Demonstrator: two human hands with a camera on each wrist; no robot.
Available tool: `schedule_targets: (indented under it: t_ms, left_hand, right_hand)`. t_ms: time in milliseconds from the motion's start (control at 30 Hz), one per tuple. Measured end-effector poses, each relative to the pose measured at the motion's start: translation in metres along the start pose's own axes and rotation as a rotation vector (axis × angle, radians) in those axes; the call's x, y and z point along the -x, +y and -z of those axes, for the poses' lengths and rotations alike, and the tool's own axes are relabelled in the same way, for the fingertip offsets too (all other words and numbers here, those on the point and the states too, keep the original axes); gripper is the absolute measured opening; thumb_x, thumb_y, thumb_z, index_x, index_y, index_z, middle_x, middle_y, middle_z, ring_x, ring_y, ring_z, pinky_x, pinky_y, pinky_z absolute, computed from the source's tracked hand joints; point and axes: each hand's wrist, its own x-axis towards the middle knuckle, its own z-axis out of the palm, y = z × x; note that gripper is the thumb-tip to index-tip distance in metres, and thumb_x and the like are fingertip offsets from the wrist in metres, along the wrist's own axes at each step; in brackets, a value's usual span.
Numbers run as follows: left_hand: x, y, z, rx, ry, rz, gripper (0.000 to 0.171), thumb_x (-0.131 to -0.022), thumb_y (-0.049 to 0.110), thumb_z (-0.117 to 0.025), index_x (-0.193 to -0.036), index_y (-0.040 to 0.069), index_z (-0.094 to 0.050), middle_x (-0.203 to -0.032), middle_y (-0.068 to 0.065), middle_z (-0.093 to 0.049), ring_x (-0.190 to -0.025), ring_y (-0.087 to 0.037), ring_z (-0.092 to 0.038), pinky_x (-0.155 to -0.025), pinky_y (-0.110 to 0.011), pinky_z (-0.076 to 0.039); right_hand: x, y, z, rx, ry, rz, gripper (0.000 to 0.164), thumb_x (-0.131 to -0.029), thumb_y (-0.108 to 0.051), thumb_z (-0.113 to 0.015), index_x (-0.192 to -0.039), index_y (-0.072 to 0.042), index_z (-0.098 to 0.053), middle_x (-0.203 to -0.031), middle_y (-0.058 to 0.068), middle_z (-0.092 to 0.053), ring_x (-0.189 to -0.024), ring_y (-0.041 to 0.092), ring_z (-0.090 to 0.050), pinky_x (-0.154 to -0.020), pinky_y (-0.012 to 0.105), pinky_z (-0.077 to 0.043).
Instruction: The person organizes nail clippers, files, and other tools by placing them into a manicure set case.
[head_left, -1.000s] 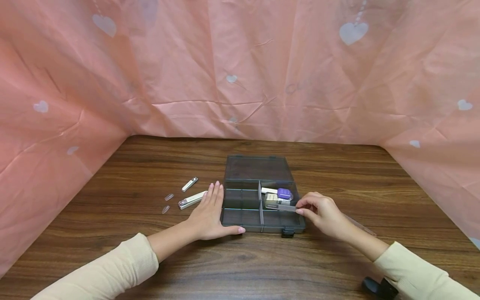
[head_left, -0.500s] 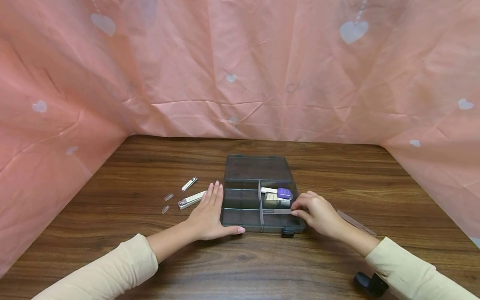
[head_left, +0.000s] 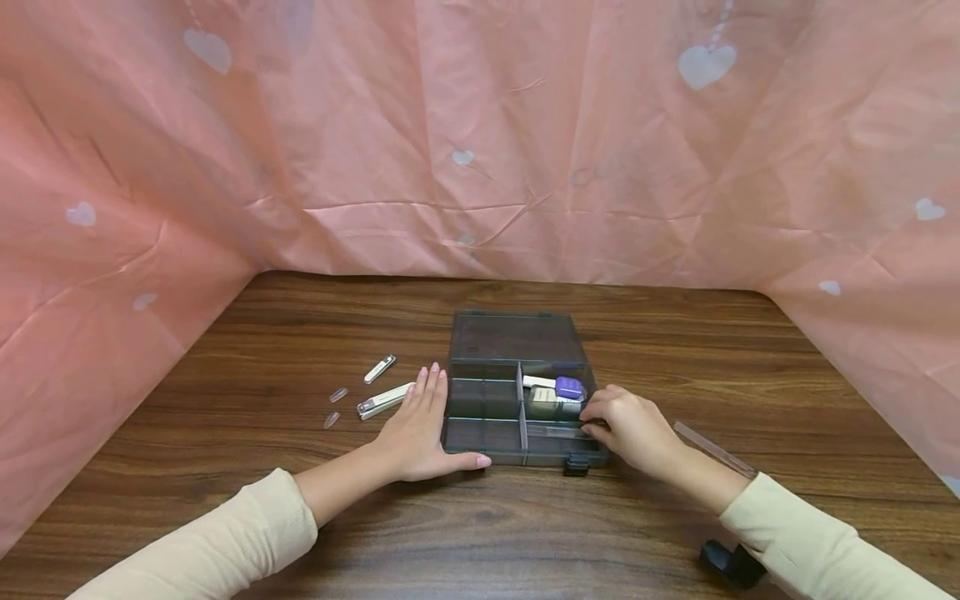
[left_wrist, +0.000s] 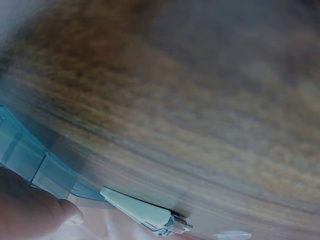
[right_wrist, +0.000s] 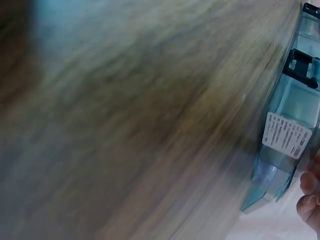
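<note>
The dark translucent compartment box (head_left: 483,435) lies with its lid open on the wooden table. My left hand (head_left: 416,433) is flat against the box's left side, fingers straight, thumb along the front edge. My right hand (head_left: 633,429) pinches the right end of a narrow translucent divider strip (head_left: 558,432), which lies low across the front right of the box. Behind it, in the right column, are a purple nail polish bottle (head_left: 570,387) with a white cap and a pale yellowish bottle (head_left: 546,396). A large nail clipper (head_left: 384,402) lies right beside my left fingers.
A smaller nail clipper (head_left: 378,368) and two clear nail tips (head_left: 338,394) lie left of the box. Another translucent strip (head_left: 714,448) is on the table beside my right forearm. A pink curtain (head_left: 480,167) encloses the table's back and sides.
My right hand has moved slightly left and brought the divider strip from over the pale bottle forward and down into the front right of the box. My left hand has stayed still.
</note>
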Motion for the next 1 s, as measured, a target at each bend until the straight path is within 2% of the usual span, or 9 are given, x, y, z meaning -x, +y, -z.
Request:
schedule_targets:
  t_ms: [100, 267, 400, 533, 800, 1000]
  left_hand:
    - [0.0, 0.0, 0.0, -0.002, -0.004, 0.001, 0.123, -0.069, 0.079, -0.053, -0.148, -0.002, -0.005, -0.155, -0.021, -0.001, -0.145, -0.031, 0.001, -0.118, -0.043, -0.009]
    - [0.0, 0.001, 0.0, -0.007, -0.014, 0.003, 0.123, -0.069, 0.079, -0.052, -0.148, -0.001, -0.004, -0.155, -0.02, 0.0, -0.145, -0.03, 0.002, -0.118, -0.043, -0.008]
    - [0.0, 0.0, 0.0, -0.006, -0.013, 0.007, 0.123, -0.069, 0.079, -0.052, -0.148, -0.002, -0.004, -0.155, -0.021, 0.0, -0.145, -0.031, 0.002, -0.118, -0.043, -0.009]
    - [0.0, -0.001, 0.0, -0.001, -0.013, 0.007, 0.123, -0.069, 0.079, -0.052, -0.148, -0.002, -0.004, -0.155, -0.021, 0.0, -0.145, -0.031, 0.001, -0.118, -0.043, -0.009]
    - [0.0, 0.0, 0.0, 0.001, -0.012, 0.004, 0.123, -0.069, 0.079, -0.052, -0.148, -0.002, -0.004, -0.155, -0.021, 0.001, -0.145, -0.031, 0.002, -0.118, -0.043, -0.008]
    - [0.0, 0.0, 0.0, 0.006, -0.006, 0.003, 0.123, -0.069, 0.078, -0.053, -0.147, -0.003, -0.005, -0.155, -0.021, 0.001, -0.145, -0.032, 0.002, -0.118, -0.043, -0.009]
  right_hand:
    - [0.004, 0.004, 0.0, -0.051, 0.101, 0.017, 0.009, -0.071, -0.005, -0.077, -0.076, -0.011, -0.072, -0.077, -0.005, -0.066, -0.073, 0.011, -0.059, -0.058, 0.026, -0.051]
    - [0.01, 0.013, 0.0, -0.191, 0.296, 0.067, 0.016, -0.065, 0.006, -0.077, -0.073, -0.007, -0.07, -0.073, -0.002, -0.066, -0.067, 0.005, -0.053, -0.055, 0.015, -0.045]
    - [0.014, 0.02, 0.002, -0.257, 0.367, 0.054, 0.017, -0.065, 0.008, -0.075, -0.074, -0.006, -0.07, -0.072, -0.002, -0.066, -0.063, -0.001, -0.046, -0.051, 0.012, -0.038]
    - [0.022, 0.026, 0.005, -0.261, 0.378, -0.015, 0.018, -0.066, 0.009, -0.074, -0.075, -0.006, -0.07, -0.072, -0.001, -0.066, -0.061, -0.004, -0.041, -0.05, 0.013, -0.036]
    - [0.04, 0.039, 0.011, -0.228, 0.37, -0.13, 0.017, -0.068, 0.007, -0.074, -0.081, -0.003, -0.071, -0.078, 0.003, -0.067, -0.064, -0.006, -0.041, -0.052, 0.011, -0.035]
    - [0.056, 0.047, 0.012, -0.205, 0.357, -0.197, 0.017, -0.07, 0.004, -0.074, -0.085, -0.003, -0.072, -0.081, 0.005, -0.068, -0.066, -0.006, -0.041, -0.053, 0.014, -0.038]
